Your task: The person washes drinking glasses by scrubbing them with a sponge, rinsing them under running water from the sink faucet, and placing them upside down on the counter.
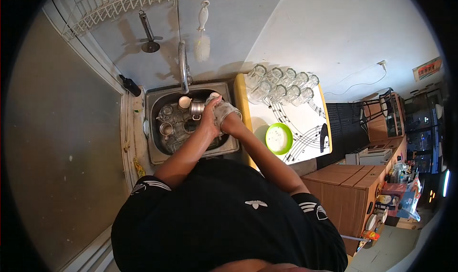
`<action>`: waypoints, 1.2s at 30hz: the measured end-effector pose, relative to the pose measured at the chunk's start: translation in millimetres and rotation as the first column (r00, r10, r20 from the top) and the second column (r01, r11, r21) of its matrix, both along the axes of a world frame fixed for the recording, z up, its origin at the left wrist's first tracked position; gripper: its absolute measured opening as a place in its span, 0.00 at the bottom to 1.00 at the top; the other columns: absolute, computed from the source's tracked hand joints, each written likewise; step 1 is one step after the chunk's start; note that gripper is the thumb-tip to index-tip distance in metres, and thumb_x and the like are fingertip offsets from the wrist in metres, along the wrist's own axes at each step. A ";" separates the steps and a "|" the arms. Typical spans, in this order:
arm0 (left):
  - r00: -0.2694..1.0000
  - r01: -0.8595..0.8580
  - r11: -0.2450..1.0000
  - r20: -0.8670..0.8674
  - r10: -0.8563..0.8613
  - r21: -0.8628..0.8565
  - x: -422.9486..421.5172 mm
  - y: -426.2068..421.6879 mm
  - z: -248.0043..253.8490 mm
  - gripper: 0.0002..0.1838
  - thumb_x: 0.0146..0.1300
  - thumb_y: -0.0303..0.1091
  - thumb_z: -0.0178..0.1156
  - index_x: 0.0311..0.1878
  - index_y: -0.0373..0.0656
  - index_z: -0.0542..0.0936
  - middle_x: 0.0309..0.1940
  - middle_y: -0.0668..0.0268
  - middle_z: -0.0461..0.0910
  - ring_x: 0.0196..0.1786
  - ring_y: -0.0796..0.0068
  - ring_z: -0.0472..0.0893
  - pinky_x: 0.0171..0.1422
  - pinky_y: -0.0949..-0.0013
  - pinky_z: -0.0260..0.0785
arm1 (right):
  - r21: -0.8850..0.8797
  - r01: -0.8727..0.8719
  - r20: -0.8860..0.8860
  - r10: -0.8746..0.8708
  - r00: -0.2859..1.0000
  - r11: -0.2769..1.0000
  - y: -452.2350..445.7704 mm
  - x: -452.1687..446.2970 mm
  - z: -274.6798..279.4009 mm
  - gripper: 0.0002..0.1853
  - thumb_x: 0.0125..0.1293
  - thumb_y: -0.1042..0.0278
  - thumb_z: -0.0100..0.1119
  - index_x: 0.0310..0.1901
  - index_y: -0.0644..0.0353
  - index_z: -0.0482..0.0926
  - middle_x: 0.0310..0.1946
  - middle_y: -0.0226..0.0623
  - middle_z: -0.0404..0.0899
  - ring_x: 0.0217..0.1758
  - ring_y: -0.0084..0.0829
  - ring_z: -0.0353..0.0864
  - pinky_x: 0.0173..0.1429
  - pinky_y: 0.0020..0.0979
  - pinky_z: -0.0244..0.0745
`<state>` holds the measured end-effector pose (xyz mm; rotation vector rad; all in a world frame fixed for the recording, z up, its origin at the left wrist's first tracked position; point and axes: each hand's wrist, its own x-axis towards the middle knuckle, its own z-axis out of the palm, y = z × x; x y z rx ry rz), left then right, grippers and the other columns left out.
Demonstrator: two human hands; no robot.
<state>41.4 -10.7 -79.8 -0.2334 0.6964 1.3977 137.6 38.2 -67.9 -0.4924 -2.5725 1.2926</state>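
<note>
Over the right side of the metal sink, my left hand is wrapped against the side of a cloudy glass. My right hand reaches into the mouth of this glass, and its fingers are hidden. Metal cups lie in the basin: a ribbed one just left of my left hand, another near the back and one at the left. Several wet glasses lie around and below them.
A curved faucet rises behind the sink. On the counter to the right stand several upturned glasses and a green bowl. A bottle brush hangs on the wall, below a white wire rack. A dark bottle stands left.
</note>
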 end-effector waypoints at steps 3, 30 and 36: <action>0.992 -0.122 0.990 0.034 0.120 0.069 1.6 -1.3 -11.0 0.16 0.57 0.48 0.63 0.39 0.45 0.78 0.34 0.63 0.82 0.38 0.62 0.82 0.48 0.58 0.74 | -0.351 0.190 -0.138 -0.251 0.958 0.917 -11.5 -0.1 -20.2 0.19 0.64 0.71 0.46 0.54 0.71 0.73 0.56 0.57 0.73 0.59 0.51 0.73 0.65 0.40 0.67; 0.984 -0.116 0.926 -0.082 0.155 0.359 1.8 -20.7 0.6 0.20 0.64 0.50 0.58 0.49 0.43 0.78 0.44 0.62 0.80 0.48 0.64 0.80 0.55 0.58 0.74 | -0.049 0.432 -0.168 -0.433 0.885 0.901 -49.7 27.1 4.3 0.28 0.63 0.56 0.53 0.64 0.56 0.68 0.67 0.55 0.62 0.70 0.54 0.59 0.74 0.44 0.52; 0.995 -0.052 0.957 -0.069 0.075 0.285 -4.0 -11.6 -18.3 0.12 0.57 0.41 0.66 0.40 0.45 0.80 0.38 0.62 0.83 0.41 0.60 0.83 0.51 0.54 0.76 | 0.118 0.246 -0.294 -0.203 0.934 0.962 -48.7 40.0 13.8 0.33 0.55 0.71 0.53 0.66 0.64 0.64 0.65 0.54 0.64 0.71 0.50 0.62 0.75 0.40 0.52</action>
